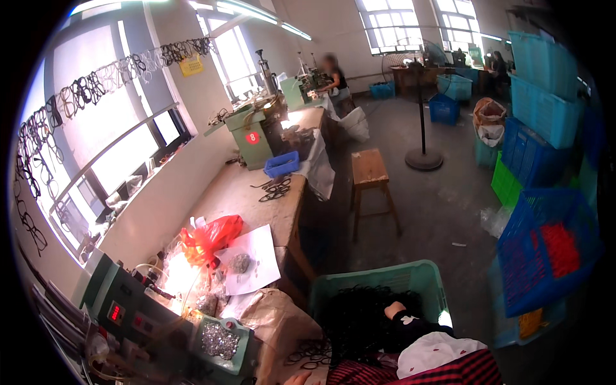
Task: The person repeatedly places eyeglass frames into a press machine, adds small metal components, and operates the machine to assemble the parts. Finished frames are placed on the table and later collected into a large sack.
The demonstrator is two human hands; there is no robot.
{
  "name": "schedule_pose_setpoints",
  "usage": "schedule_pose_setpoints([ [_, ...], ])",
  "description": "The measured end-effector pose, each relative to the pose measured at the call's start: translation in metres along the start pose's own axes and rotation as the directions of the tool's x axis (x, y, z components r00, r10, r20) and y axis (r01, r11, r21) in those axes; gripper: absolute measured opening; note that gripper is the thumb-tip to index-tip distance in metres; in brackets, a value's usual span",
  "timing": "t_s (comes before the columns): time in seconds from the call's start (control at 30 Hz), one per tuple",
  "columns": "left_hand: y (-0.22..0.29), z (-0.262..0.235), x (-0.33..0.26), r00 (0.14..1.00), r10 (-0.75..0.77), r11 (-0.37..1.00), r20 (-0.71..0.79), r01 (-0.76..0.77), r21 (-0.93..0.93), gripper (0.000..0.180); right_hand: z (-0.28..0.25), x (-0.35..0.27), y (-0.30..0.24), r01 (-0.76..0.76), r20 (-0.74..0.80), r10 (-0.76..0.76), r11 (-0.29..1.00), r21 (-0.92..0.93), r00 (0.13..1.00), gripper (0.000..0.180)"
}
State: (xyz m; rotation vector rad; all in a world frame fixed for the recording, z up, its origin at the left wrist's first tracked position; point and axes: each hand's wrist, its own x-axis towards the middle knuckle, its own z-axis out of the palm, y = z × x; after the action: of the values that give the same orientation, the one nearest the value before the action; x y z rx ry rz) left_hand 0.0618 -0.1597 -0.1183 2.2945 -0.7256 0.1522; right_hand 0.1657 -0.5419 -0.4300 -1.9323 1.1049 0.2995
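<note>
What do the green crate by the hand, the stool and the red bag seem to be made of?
Green crate: moulded plastic, matte, with slotted lattice walls. Stool: bare wood, worn and unpainted, with grain-coloured top and plain legs. Red bag: thin plastic film, glossy and crumpled. The right hand reaches into the crate among dark frame-like pieces, probably plastic.

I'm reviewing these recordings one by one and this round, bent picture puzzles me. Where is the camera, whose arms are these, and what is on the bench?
The single picture comes from a fisheye camera worn on a person's head, so straight edges curve. The right hand reaches into a green crate heaped with black spectacle frames; whether it grips any cannot be told. Only a sliver of the left hand shows at the bottom edge. The workbench carries a small green machine, a tray of metal bits, a red plastic bag and white paper. Another person works far off by the windows.
</note>
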Motion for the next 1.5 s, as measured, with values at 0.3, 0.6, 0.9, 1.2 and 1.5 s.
schedule_pose_setpoints([
  [0.3,0.011,-0.091,-0.113,0.703,-0.638,0.758,-0.313,0.646,-0.093,0.043,0.092,-0.183,-0.13,0.826,0.48,-0.788,0.526,0.201,0.385,0.036],
  [0.6,0.01,-0.059,-0.112,0.675,-0.327,0.688,-0.661,0.65,0.324,0.058,0.187,-0.311,-0.186,0.73,0.806,-0.579,0.497,0.469,-0.123,0.047],
  [0.9,-0.003,-0.068,-0.126,0.619,-0.479,0.745,-0.623,0.662,0.085,0.044,0.253,-0.342,-0.137,-0.278,0.873,-0.199,0.957,0.076,-0.446,0.035],
  [1.2,-0.015,-0.104,-0.118,0.883,-0.355,0.931,-0.308,0.302,-0.205,0.031,0.126,-0.318,-0.167,0.43,0.923,-0.216,0.835,0.344,-0.32,0.021],
  [1.5,-0.088,-0.14,-0.128,0.791,-0.47,0.868,-0.391,0.494,-0.045,0.036,0.085,-0.299,-0.189,0.931,0.803,-0.534,-0.079,-0.357,0.263,0.018],
])
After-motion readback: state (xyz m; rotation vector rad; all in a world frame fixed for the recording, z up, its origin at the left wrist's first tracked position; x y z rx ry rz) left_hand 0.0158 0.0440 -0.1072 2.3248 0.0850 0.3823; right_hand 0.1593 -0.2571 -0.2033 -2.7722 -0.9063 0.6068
